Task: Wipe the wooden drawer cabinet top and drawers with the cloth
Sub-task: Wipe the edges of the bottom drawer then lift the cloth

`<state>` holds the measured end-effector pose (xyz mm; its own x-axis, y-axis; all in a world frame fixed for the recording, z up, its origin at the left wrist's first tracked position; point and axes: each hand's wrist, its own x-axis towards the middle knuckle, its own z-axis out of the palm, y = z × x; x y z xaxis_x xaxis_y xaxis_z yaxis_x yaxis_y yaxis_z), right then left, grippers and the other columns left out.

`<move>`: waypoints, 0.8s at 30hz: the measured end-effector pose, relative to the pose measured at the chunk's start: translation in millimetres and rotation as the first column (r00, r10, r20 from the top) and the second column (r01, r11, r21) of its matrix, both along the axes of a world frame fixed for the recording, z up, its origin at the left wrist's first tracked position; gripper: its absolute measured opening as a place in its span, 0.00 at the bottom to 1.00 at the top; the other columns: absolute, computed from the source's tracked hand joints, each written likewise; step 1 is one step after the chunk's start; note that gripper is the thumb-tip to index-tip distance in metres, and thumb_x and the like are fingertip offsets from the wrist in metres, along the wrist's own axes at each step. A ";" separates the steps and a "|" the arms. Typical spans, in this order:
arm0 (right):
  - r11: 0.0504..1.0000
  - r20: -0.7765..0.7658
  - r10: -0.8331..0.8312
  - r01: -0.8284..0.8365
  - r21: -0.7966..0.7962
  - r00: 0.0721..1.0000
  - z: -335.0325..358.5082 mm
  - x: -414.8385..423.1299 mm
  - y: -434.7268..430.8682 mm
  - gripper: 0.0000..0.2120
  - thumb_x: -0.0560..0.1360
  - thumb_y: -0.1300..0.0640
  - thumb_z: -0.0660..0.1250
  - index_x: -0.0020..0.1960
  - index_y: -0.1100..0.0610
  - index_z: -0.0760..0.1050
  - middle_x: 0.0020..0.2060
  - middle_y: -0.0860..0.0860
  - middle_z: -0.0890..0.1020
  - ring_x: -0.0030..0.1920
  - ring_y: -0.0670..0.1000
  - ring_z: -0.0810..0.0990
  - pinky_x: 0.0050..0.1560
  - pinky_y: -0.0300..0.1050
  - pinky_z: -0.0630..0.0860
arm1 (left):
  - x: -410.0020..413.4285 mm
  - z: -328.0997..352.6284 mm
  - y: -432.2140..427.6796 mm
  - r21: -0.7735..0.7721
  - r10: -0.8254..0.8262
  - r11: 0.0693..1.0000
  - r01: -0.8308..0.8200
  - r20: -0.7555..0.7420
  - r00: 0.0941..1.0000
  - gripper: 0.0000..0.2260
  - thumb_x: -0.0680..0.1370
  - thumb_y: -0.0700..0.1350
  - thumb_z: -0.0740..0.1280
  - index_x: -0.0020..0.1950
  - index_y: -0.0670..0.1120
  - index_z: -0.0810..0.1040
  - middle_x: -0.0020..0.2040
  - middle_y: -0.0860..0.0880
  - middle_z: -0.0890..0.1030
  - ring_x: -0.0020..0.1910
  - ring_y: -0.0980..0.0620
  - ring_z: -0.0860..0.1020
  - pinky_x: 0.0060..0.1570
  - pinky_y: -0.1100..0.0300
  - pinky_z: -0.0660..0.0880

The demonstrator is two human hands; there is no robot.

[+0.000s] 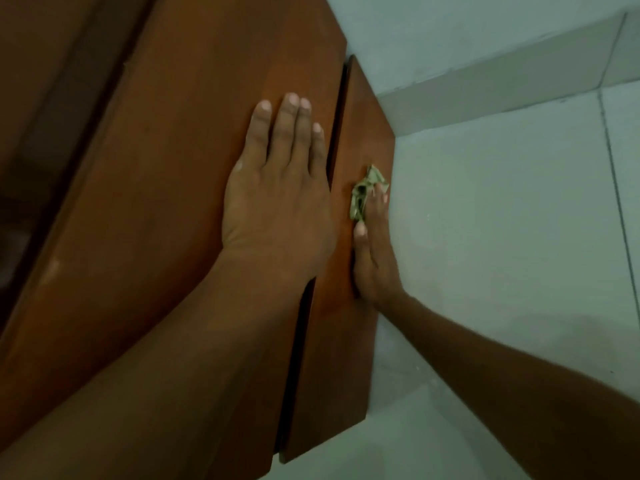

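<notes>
The wooden drawer cabinet fills the left and middle of the head view, seen from above; its reddish-brown top (194, 140) slopes away from me. My left hand (277, 188) lies flat on the top near its right edge, fingers spread, holding nothing. Below a dark gap, a drawer front (360, 109) faces right. My right hand (374, 251) presses a small crumpled green cloth (365, 192) against that drawer front near its outer edge, fingers stretched over the cloth.
Pale tiled floor (502, 220) lies to the right of the cabinet, meeting a light wall with a skirting band (485, 74) at the back. A darker wooden surface (52, 81) borders the cabinet on the left.
</notes>
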<state>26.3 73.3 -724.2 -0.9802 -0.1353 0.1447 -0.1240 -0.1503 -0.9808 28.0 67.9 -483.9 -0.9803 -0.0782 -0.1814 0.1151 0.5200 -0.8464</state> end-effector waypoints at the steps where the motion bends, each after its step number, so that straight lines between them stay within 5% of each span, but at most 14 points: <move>1: 1.000 0.036 -0.003 0.003 0.014 0.999 -1.9 -17.6 -0.6 0.28 0.85 0.42 0.44 0.81 0.52 0.46 0.81 0.48 0.48 0.82 0.46 0.44 0.81 0.43 0.44 | -0.1 -0.3 -0.3 0.005 0.000 1.000 0.000 -0.002 1.000 0.34 0.78 0.53 0.37 0.80 0.36 0.38 0.81 0.35 0.38 0.81 0.38 0.37 0.78 0.39 0.38; 3: 0.999 0.098 -0.003 -0.002 0.051 0.995 -4.7 -46.9 -0.7 0.27 0.85 0.46 0.44 0.81 0.54 0.46 0.82 0.50 0.50 0.80 0.43 0.46 0.79 0.40 0.45 | -0.7 -2.1 -1.1 0.012 -0.003 1.000 0.003 -0.006 1.000 0.34 0.79 0.54 0.39 0.80 0.36 0.36 0.81 0.34 0.37 0.80 0.37 0.36 0.78 0.39 0.38; 8: 0.975 0.113 -0.100 0.074 0.211 0.989 -11.6 -94.7 0.9 0.25 0.85 0.49 0.48 0.80 0.56 0.58 0.79 0.55 0.63 0.79 0.54 0.61 0.79 0.49 0.57 | -2.8 -4.6 -1.5 0.047 0.007 0.999 -0.006 -0.009 1.000 0.35 0.80 0.55 0.42 0.79 0.36 0.33 0.80 0.33 0.35 0.80 0.37 0.34 0.77 0.39 0.33; 12: 0.876 0.096 -0.184 0.119 0.468 0.978 -5.9 -121.5 11.9 0.17 0.81 0.62 0.57 0.67 0.62 0.73 0.59 0.61 0.78 0.59 0.63 0.76 0.57 0.54 0.73 | -2.0 -4.8 -3.0 0.079 0.014 0.997 -0.013 -0.013 1.000 0.37 0.78 0.56 0.39 0.78 0.35 0.31 0.79 0.33 0.33 0.79 0.36 0.33 0.76 0.39 0.33; 17: 0.817 0.389 0.038 -0.253 0.519 0.921 29.5 -149.6 51.9 0.09 0.75 0.61 0.65 0.53 0.61 0.79 0.49 0.61 0.84 0.48 0.61 0.83 0.48 0.48 0.80 | -0.4 -6.8 -5.5 0.118 0.006 0.993 -0.002 -0.034 0.999 0.37 0.82 0.59 0.43 0.78 0.35 0.31 0.80 0.33 0.35 0.80 0.36 0.34 0.76 0.39 0.32; 20: 0.699 0.474 0.208 -0.469 0.540 0.856 66.9 -160.1 85.7 0.11 0.73 0.57 0.69 0.51 0.63 0.81 0.47 0.60 0.85 0.47 0.60 0.85 0.52 0.53 0.83 | -0.4 -7.7 -3.3 0.168 0.041 0.985 -0.039 -0.010 0.999 0.35 0.83 0.57 0.43 0.78 0.34 0.32 0.81 0.34 0.37 0.80 0.36 0.36 0.77 0.40 0.33; 24: 0.484 0.548 0.368 -0.658 0.577 0.751 137.0 -168.6 136.1 0.11 0.76 0.65 0.64 0.52 0.67 0.82 0.49 0.64 0.85 0.42 0.59 0.84 0.45 0.52 0.82 | 1.0 3.0 4.3 0.334 0.079 0.937 -0.098 0.069 0.994 0.34 0.83 0.55 0.48 0.80 0.37 0.38 0.83 0.37 0.46 0.82 0.40 0.43 0.78 0.44 0.35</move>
